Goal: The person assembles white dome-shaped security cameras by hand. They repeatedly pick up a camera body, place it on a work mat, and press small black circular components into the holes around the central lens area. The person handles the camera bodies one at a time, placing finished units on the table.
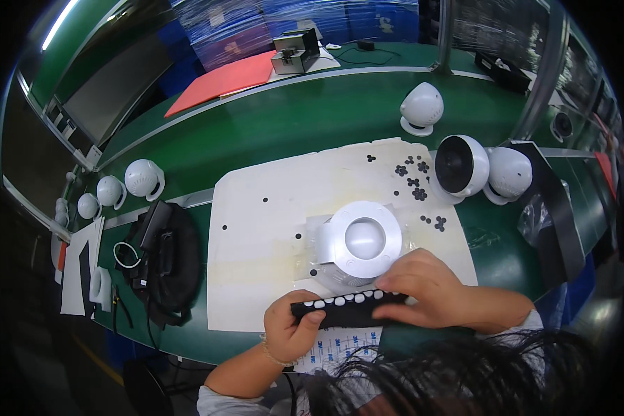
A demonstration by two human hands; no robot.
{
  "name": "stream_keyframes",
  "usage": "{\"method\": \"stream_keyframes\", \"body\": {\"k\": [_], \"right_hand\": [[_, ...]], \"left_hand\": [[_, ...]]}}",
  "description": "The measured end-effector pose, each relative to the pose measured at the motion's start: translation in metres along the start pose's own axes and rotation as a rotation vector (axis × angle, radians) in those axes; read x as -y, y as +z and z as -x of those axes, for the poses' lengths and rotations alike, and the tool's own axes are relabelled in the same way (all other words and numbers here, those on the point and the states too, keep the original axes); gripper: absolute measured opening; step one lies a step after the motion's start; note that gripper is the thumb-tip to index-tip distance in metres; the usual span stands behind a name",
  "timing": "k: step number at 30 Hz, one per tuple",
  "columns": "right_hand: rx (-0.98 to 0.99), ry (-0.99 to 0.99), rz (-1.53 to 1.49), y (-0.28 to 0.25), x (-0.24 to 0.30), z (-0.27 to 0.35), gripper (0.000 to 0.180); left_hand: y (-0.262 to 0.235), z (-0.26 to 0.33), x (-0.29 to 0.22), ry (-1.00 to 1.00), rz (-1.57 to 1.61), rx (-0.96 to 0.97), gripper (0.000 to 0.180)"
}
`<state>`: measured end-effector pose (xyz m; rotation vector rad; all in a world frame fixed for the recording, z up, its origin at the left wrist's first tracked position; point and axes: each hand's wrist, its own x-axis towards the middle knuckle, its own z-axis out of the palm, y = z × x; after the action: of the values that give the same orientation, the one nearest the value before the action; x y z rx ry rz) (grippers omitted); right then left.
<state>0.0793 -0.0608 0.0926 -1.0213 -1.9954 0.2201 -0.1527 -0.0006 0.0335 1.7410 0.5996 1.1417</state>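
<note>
Between my hands is a black strip (347,317) with a row of white round spots along its upper edge. My left hand (291,328) grips its left end, thumb on top. At the other end, my right hand (423,290) pinches the strip between thumb and fingers. Just beyond it, a white round device (390,239) lies with its ring-shaped base facing up, on clear plastic. A white sheet with blue print (347,344) lies below the strip. Small black round pads (419,194) are scattered and clustered on the pale cardboard (256,270).
Several white round devices stand at the left (144,179) and right, one with a black front (455,165). A black bag-like bundle (177,260) lies left of the cardboard, beside pliers (121,305). Farther back are a red sheet (222,82) and a metal fixture (295,52).
</note>
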Motion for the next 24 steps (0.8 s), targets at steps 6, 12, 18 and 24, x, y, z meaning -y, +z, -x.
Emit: {"method": "stream_keyframes", "body": {"k": [6,12,18,24], "right_hand": [[0.015,0.070,-0.055,0.007,0.001,0.001,0.035],[-0.064,-0.270,0.234,0.004,-0.004,-0.003,0.018],[-0.159,-0.371,0.308,0.001,-0.002,-0.002,0.015],[-0.161,-0.389,0.411,0.008,-0.004,-0.004,0.019]], "left_hand": [[0.001,-0.018,-0.013,-0.139,0.126,0.198,0.021],[0.000,-0.019,-0.016,0.046,-0.089,0.168,0.016],[-0.002,-0.016,-0.014,-0.013,-0.111,0.147,0.018],[0.000,-0.015,-0.008,0.140,-0.106,0.148,0.020]]}}
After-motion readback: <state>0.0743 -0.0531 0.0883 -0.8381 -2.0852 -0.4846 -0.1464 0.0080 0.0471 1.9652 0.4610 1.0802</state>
